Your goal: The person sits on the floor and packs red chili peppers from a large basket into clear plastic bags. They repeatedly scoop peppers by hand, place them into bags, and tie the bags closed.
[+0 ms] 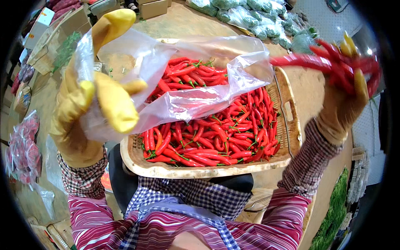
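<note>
Loosely, the plastic bag [183,104] sags above the basket [187,171], held in the left hand [109,98]; right of the basket, the right hand [345,93] grips chillies [352,68], and so crammed a fist could drop some outside it

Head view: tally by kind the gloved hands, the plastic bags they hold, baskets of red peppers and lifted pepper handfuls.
Gloved hands, left hand and right hand: 2
Clear plastic bag in the left hand: 1
Basket of red peppers: 1
Pepper handful in the right hand: 1
Total: 5
</note>
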